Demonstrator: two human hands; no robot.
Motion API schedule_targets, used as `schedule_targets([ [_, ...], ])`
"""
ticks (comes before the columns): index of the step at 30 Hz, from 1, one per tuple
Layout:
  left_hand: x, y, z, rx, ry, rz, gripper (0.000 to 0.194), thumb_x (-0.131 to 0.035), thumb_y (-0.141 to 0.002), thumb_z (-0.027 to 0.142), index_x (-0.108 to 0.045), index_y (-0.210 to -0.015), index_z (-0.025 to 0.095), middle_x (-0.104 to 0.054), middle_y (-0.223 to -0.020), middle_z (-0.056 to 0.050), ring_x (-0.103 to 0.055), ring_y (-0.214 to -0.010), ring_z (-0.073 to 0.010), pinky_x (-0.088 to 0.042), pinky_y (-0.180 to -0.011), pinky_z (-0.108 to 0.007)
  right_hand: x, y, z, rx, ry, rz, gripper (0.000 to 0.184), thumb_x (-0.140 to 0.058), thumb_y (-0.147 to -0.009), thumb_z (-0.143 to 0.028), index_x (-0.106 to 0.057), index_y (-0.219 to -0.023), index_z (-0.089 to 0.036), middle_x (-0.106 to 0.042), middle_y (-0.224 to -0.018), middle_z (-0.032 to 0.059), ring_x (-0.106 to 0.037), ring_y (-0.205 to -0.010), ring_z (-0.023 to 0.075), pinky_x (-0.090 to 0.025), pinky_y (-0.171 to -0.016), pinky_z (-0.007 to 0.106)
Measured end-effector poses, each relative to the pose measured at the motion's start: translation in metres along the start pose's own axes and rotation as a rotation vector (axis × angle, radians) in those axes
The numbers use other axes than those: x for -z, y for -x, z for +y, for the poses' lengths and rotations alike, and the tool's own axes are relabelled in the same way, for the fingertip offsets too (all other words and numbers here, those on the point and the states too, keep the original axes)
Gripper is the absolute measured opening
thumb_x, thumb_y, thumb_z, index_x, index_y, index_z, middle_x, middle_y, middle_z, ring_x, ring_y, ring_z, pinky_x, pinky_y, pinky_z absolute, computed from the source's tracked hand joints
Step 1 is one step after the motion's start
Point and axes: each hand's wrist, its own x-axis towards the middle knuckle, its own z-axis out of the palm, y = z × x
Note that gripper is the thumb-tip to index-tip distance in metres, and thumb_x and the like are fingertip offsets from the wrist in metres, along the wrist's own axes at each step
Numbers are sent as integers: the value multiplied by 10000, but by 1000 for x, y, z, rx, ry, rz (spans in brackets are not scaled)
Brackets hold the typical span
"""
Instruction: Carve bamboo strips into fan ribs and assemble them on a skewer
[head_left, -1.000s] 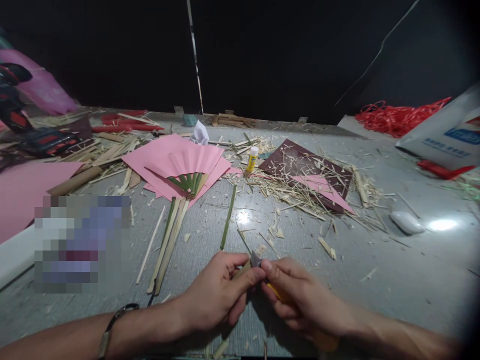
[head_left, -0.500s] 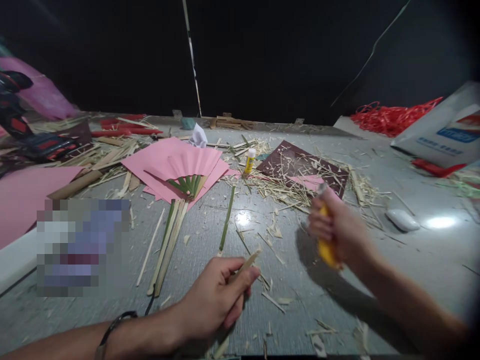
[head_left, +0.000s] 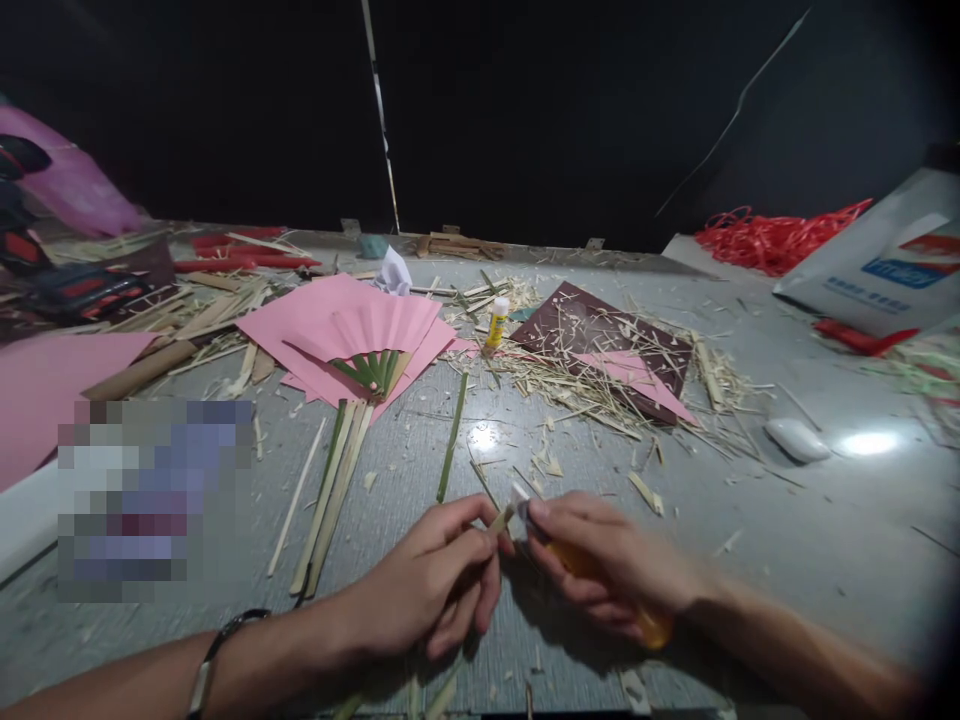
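Note:
Between the fingers and thumb of my left hand (head_left: 442, 570) a bamboo strip (head_left: 501, 522) is pinched, its end pointing to the upper right. My right hand (head_left: 600, 565) grips a yellow utility knife (head_left: 577, 560). The metal tip of the knife is at the end of the strip; whether it touches is hard to tell. A green bamboo strip (head_left: 452, 440) lies on the table just beyond my left hand. Several longer bamboo strips (head_left: 337, 500) lie to the left, below a pink paper fan (head_left: 382, 325) with green ribs.
A glue stick (head_left: 496, 323) stands upright near the middle. Behind it to the right, shavings cover a dark brown sheet (head_left: 555, 320). A white computer mouse (head_left: 796, 440), red plastic string (head_left: 780, 240) and a white bag (head_left: 877, 260) are on the right. A cordless drill (head_left: 82, 290) lies far left.
My right hand has brought the knife down and left, from over the shavings to the strip's end. My left hand has stayed about in place, holding the strip.

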Motion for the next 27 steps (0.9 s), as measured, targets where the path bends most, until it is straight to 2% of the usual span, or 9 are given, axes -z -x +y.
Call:
schedule_targets([
  [3,1,0,-4,-8,-86,-11,235,-585,-999,443,-531,-996,214,-567,-531,83,-370,-333,-52,-263,-324,-145,-3,0,3,-69,83,-33,568,-562,-963,-755,-512,-793,-216,-367,-482,-109,-262,-340,54,-294,-312,141],
  [6,2,-1,-8,-14,-149,16,274,-672,-962,451,-540,-927,213,-502,-472,106,-396,-363,-67,-339,-372,-159,-2,-1,3,-100,119,-63,597,-546,-949,-790,-501,-789,-216,-366,-486,-108,-286,-339,52,-291,-308,139],
  [9,0,-2,-7,-9,-219,39,294,-659,-979,452,-528,-861,217,-458,-409,117,-364,-336,-66,-291,-363,-158,-2,-1,3,-119,110,-81,594,-560,-937,-797,-502,-809,-220,-362,-485,-113,-289,-343,56,-299,-311,141],
  [12,-5,-2,-3,-24,-246,103,315,-640,-988,494,-530,-878,220,-420,-383,130,-329,-322,-65,-244,-357,-159,-12,-4,10,-61,79,-37,599,-562,-932,-804,-486,-805,-223,-344,-491,-118,-235,-359,52,-257,-319,144],
  [16,-14,-2,-3,-51,-223,202,405,-640,-958,591,-491,-840,233,-343,-387,147,-283,-330,-62,-181,-351,-172,-19,-10,17,59,9,128,576,-564,-951,-774,-481,-807,-223,-356,-523,-110,-212,-397,54,-208,-353,158],
  [20,-17,-2,-7,-60,-200,222,458,-624,-952,621,-468,-754,238,-348,-387,133,-260,-330,-54,-212,-359,-183,9,-6,-8,350,-149,485,511,-610,-976,-682,-446,-789,-236,-290,-537,-114,-183,-410,62,-176,-355,165],
  [22,-15,-2,-8,-52,-213,225,460,-591,-974,615,-495,-742,229,-378,-375,116,-265,-322,-51,-228,-363,-184,26,1,-23,441,-191,533,480,-602,-1000,-637,-445,-783,-238,-265,-536,-115,-152,-406,65,-166,-346,170],
  [24,-12,-3,-7,-30,-195,204,444,-541,-998,614,-532,-787,222,-401,-371,110,-266,-305,-53,-225,-349,-179,31,8,-30,397,-151,428,486,-589,-1004,-645,-459,-777,-236,-273,-527,-113,-151,-396,65,-170,-333,172],
  [27,-10,-2,-4,19,-130,117,377,-519,-1008,601,-521,-913,236,-459,-387,113,-259,-263,-60,-186,-297,-173,18,10,-21,230,-23,179,531,-594,-980,-696,-486,-767,-221,-294,-508,-115,-176,-394,60,-202,-338,160],
])
